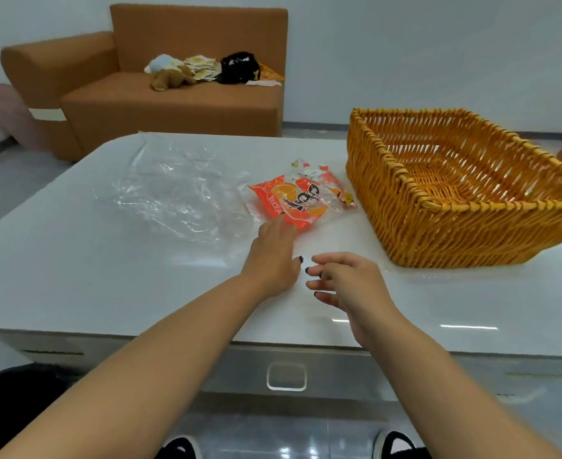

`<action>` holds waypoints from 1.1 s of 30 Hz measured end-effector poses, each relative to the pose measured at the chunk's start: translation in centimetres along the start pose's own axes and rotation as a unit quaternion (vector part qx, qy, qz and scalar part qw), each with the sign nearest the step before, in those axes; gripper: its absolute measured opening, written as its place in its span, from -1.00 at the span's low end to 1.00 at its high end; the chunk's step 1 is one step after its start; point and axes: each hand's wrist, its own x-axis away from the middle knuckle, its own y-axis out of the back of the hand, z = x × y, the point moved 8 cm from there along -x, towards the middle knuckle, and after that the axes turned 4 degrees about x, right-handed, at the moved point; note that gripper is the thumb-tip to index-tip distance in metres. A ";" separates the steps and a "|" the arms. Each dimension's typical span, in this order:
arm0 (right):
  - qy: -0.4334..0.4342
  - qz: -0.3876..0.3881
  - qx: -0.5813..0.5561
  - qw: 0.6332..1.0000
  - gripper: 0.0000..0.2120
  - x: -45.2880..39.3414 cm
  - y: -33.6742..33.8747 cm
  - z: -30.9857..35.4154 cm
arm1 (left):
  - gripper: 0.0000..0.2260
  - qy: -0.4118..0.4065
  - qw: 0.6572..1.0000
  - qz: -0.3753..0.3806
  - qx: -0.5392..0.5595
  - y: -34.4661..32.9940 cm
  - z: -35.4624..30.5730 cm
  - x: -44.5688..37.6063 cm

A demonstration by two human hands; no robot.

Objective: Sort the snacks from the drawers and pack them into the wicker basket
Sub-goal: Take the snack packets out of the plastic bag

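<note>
The left hand [273,256] reaches forward over the white table [74,260], palm down and fingers stretched out nearly straight, their tips resting on the near edge of the orange snack packet [289,202]; nothing is curled round the packet, so the hand touches rather than holds it. Just to the right of that hand, almost thumb to fingertip with it, the right hand [342,279] hovers above the tabletop with its fingers loosely spread and slightly bent, holding nothing. Beyond the left fingertips the orange packet lies flat on the table, and overlapping its far right corner sits a second, mostly clear packet with red print [331,187]; which of the two lies on top cannot be told for certain. To the right of both packets and forward of the right hand stands the wicker basket [405,207], upright on the table with only its woven floor showing inside; the clear packet lies just beside its left wall. To the left of the left hand, a crumpled sheet of clear plastic [173,193] is spread across the table, its right edge reaching the orange packet. Directly below the wrists, the table's front carries a drawer with a recessed handle [286,376], closed. Far beyond the hands, an orange-brown sofa [173,104] stands against the wall, bearing a plush toy [168,74] and a black bag [238,67].
</note>
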 end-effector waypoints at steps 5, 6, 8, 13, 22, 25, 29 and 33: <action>-0.011 -0.009 -0.023 1.000 -0.74 -0.6 0.8 -0.4 | -0.36 0.013 0.994 -0.068 -0.079 -0.2 0.0 -4.1; -0.011 -0.010 -0.024 1.000 -0.74 -0.6 1.0 -0.5 | -0.39 0.017 0.992 -0.085 -0.096 0.0 0.1 -4.7; -0.010 -0.011 -0.025 1.000 -0.73 -0.6 1.4 -0.5 | -0.50 0.022 0.986 -0.101 -0.134 0.3 0.2 -5.6; -0.008 -0.010 -0.042 0.999 -0.74 -0.5 2.6 -0.4 | -0.76 -0.015 0.967 -0.115 -0.225 2.0 -0.5 -6.7; -0.019 -0.022 -0.082 0.996 -0.91 -0.8 4.5 -0.1 | -0.91 -0.016 0.935 -0.305 0.179 9.5 -2.9 3.0; -0.026 -0.017 -0.069 0.997 -0.80 -0.8 4.6 -0.2 | -0.91 0.023 0.865 -0.352 0.357 12.4 -2.6 8.7; -0.018 0.020 -0.083 0.996 -0.33 -0.5 3.9 -0.5 | -0.99 0.131 0.762 -0.306 0.556 12.7 -0.4 13.3; -0.059 0.105 -0.170 0.978 -0.31 0.0 2.0 -1.7 | -0.94 0.172 0.683 -0.217 0.676 11.3 1.3 15.2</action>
